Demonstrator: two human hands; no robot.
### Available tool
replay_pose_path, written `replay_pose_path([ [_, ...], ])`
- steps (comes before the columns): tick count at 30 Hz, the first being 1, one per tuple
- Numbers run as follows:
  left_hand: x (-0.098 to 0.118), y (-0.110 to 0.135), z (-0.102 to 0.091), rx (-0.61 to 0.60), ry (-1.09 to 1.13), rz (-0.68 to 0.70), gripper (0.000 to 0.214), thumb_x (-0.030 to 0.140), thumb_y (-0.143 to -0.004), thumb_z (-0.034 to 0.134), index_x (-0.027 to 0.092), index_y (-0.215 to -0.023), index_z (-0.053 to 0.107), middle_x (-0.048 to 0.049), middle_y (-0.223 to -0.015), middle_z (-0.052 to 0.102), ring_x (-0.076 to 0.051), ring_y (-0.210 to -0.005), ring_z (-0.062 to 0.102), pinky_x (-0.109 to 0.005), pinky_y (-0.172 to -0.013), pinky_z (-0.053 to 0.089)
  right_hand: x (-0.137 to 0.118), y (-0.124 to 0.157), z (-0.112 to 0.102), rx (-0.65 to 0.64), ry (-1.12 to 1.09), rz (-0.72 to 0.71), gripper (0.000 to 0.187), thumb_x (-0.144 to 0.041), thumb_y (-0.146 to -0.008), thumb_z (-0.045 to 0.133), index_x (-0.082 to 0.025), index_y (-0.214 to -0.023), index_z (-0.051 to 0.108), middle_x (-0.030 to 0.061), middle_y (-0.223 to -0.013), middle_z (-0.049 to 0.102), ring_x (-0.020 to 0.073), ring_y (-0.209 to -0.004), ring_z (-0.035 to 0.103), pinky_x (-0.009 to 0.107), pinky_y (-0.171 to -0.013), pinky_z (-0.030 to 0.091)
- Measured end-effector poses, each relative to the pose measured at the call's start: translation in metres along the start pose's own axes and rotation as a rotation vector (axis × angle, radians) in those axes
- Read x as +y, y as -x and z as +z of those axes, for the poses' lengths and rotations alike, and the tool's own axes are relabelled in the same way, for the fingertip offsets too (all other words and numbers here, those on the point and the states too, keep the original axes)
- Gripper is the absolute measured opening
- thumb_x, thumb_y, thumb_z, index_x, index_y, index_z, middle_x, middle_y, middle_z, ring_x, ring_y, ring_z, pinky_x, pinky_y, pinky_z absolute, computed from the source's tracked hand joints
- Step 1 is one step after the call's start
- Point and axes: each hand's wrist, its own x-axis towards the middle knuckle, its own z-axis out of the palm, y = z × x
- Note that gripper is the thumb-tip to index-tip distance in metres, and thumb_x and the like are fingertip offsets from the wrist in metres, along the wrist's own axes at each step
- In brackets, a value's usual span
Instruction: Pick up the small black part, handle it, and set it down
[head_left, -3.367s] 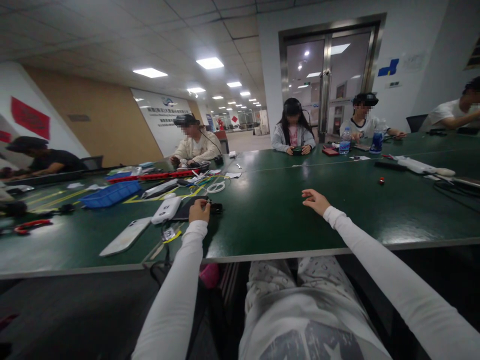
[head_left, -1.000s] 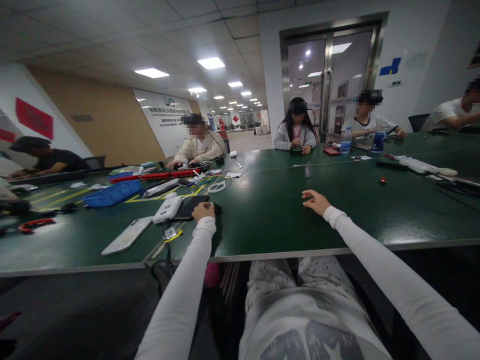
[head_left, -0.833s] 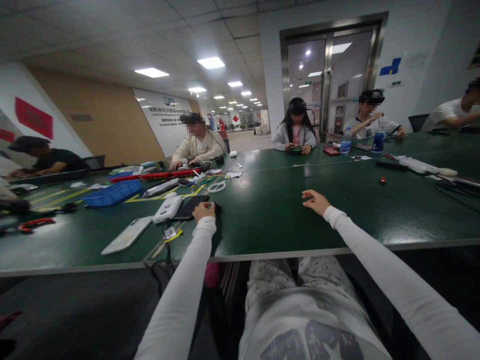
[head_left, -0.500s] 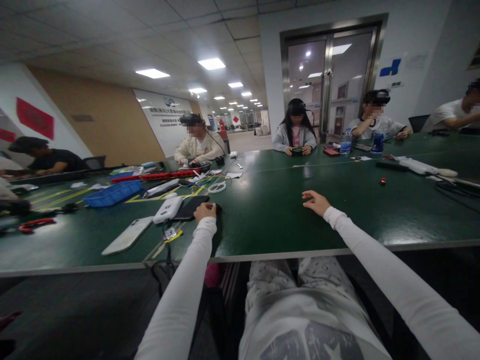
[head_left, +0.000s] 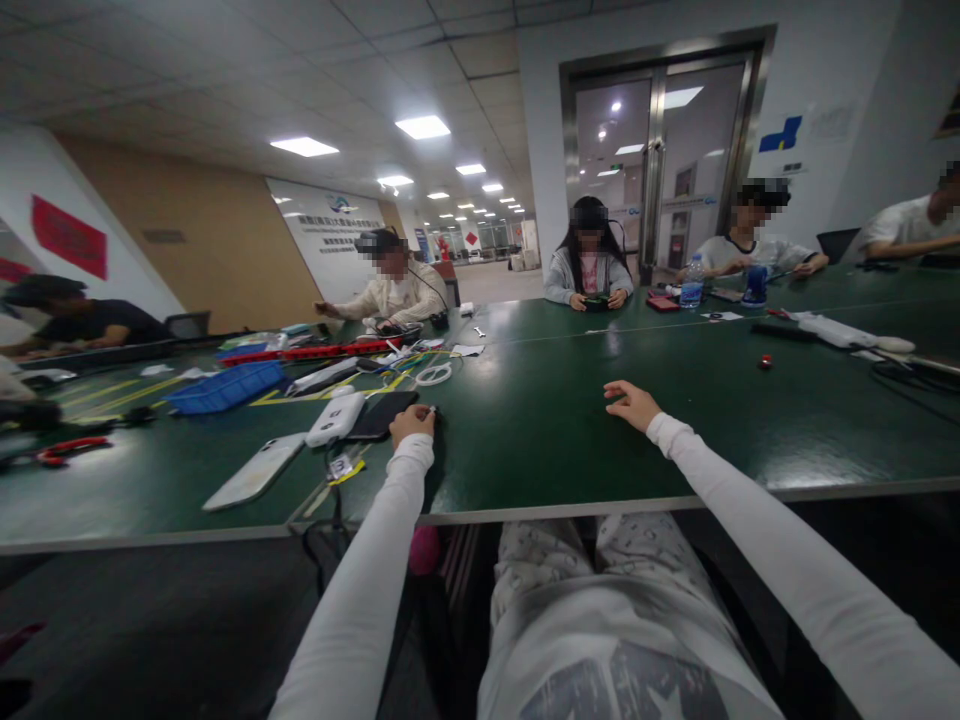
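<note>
My left hand (head_left: 409, 424) rests on the green table (head_left: 540, 420), its fingers curled over a small dark object that is mostly hidden. Just left of it lie a black phone (head_left: 379, 414) and a white power bank (head_left: 334, 419). My right hand (head_left: 634, 404) lies further right on the bare table with its fingers loosely spread and nothing in it. Both arms wear white sleeves.
A white phone (head_left: 253, 472) lies near the front edge at left. A blue tray (head_left: 222, 388), a red strip (head_left: 307, 352) and a white cable coil (head_left: 432, 375) sit behind. Several people work along the far sides. Water bottles (head_left: 692, 281) stand far right.
My left hand has shifted a little to the right and now covers the small dark object. My right hand has stayed put. People across the table have moved their arms.
</note>
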Motion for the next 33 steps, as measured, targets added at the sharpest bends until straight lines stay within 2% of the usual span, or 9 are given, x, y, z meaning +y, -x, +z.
replay_pose_path([
  [8,0.000,0.000,0.002,0.013,0.020,0.006,0.025,0.031,-0.069,0.051,0.021,-0.090,0.059,-0.0060,-0.089,0.060,-0.018,-0.090,0.051,-0.030,-0.081,0.035,-0.001,0.000,-0.001,-0.007,0.002,0.000,0.038,-0.018,-0.062,0.059,-0.019,-0.099,0.050,0.0052,-0.095,0.057,0.0088,-0.062,0.057,0.029,-0.067,0.048],
  [33,0.009,0.010,-0.008,-0.057,-0.027,0.012,0.026,0.032,-0.075,0.044,0.029,-0.096,0.059,-0.0054,-0.101,0.056,-0.022,-0.094,0.047,-0.031,-0.077,0.037,0.002,-0.001,-0.001,-0.017,-0.011,0.006,0.040,-0.018,-0.061,0.060,-0.019,-0.099,0.051,0.0054,-0.095,0.058,0.0097,-0.065,0.057,0.029,-0.067,0.049],
])
